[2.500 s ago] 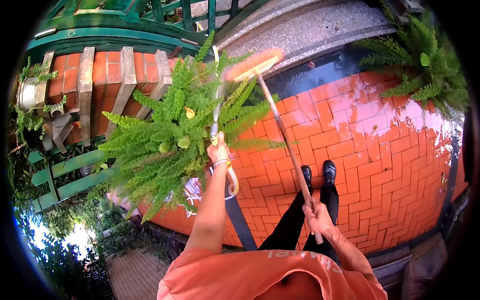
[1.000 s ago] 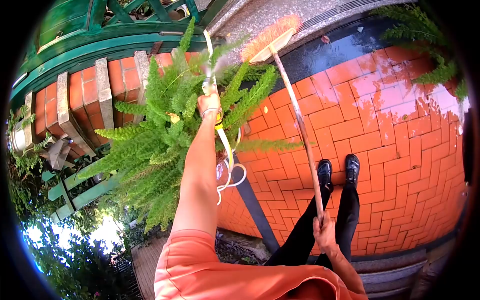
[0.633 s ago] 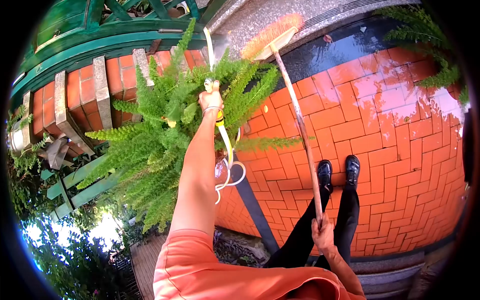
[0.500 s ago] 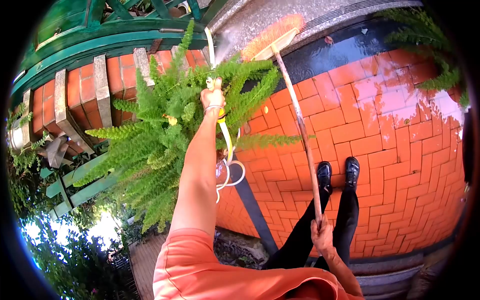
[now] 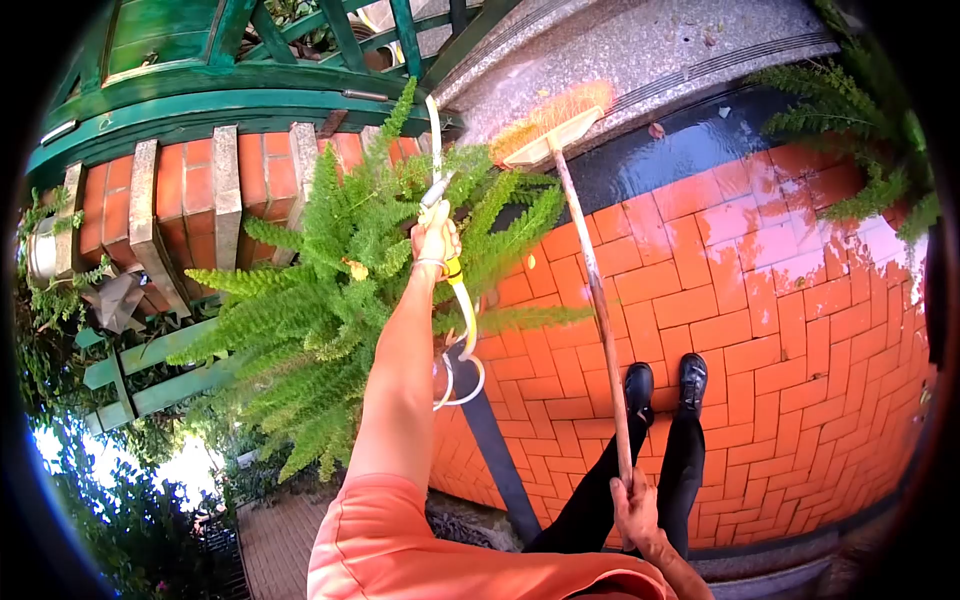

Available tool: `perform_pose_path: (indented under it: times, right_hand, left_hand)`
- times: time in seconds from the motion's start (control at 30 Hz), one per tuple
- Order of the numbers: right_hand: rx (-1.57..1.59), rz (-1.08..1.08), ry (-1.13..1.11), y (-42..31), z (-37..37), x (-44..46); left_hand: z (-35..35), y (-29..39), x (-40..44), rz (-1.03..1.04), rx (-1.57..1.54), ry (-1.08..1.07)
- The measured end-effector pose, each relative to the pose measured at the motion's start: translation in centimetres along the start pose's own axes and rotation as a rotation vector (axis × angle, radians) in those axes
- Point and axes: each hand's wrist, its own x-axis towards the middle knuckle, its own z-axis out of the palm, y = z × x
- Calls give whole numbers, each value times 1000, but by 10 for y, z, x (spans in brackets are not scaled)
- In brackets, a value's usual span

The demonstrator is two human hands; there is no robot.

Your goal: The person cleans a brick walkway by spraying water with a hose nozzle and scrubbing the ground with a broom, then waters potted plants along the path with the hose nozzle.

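Note:
My left hand [image 5: 435, 240] reaches forward over a leafy green fern and is closed around a hose nozzle [image 5: 437, 192], whose tip tilts up and to the right. A pale yellow hose [image 5: 466, 312] runs down from that hand and loops over the bricks. Near my legs, my right hand [image 5: 637, 508] grips the lower end of a long wooden broom handle [image 5: 596, 280]. The broom head [image 5: 554, 138], with orange bristles, rests at the far end beside the grey stone step. No clear jet of water shows at the nozzle.
The fern [image 5: 330, 300] spreads beneath my left arm, beside a brick-and-stone edging [image 5: 228, 180] and a green wooden fence [image 5: 250, 107]. A wet dark strip [image 5: 665, 140] borders the orange brick floor [image 5: 760, 350]. Another fern [image 5: 880, 130] hangs at far right. My black shoes [image 5: 690, 380] stand on the bricks.
The view has shifted, so most things sit lower in the picture. The nozzle has turned to point more rightward, and the white spray near it no longer shows clearly. Both hands keep their grips.

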Motion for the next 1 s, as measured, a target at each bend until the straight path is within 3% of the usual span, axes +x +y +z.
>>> perform_pose_path:
  times: [0.1, 0.23, 0.3, 0.4, 0.47, 0.63, 0.77, 0.87, 0.9, 0.93, 0.97, 1.0]
  right_hand:
    - [75, 59, -48, -21, -6, -8]
    - [86, -214, 19, -57, -7, 51]
    - [-21, -28, -56, -81, -11, 104]
    - [-162, -32, 33, -54, 11, 104]
    - [-99, -100, 49, -26, 4, 59]
    - [-87, 154, -71, 0, -51, -64]
    - [-132, 180, -71, -16, -93, -88]
    - [-136, 124, -45, -54, -104, -47]
    - [-112, -61, 61, -70, -104, -25]
    - [-80, -92, 64, -43, -100, 4]
    - [-132, -33, 59, -75, -102, 29]
    - [-206, -148, 100, -90, -99, 55]
  left_hand:
    - [-13, -1, -2, -29, 3, 106]
    - [-15, -1, -3, -125, 88, 279]
    - [-10, 7, -15, -153, 121, 322]
    - [-10, 6, -24, -205, 195, 291]
    - [-6, 11, -32, -260, 273, 276]
    - [-14, -6, -47, -329, 202, 81]
    - [6, -3, -90, -166, 64, -50]
    - [17, -20, -109, -118, 57, -77]
    - [20, -26, -115, -108, 9, -34]
    - [15, -29, -125, -101, -30, 29]
    - [18, -25, -140, -141, -20, 83]
    - [17, -26, -151, -146, -18, 92]
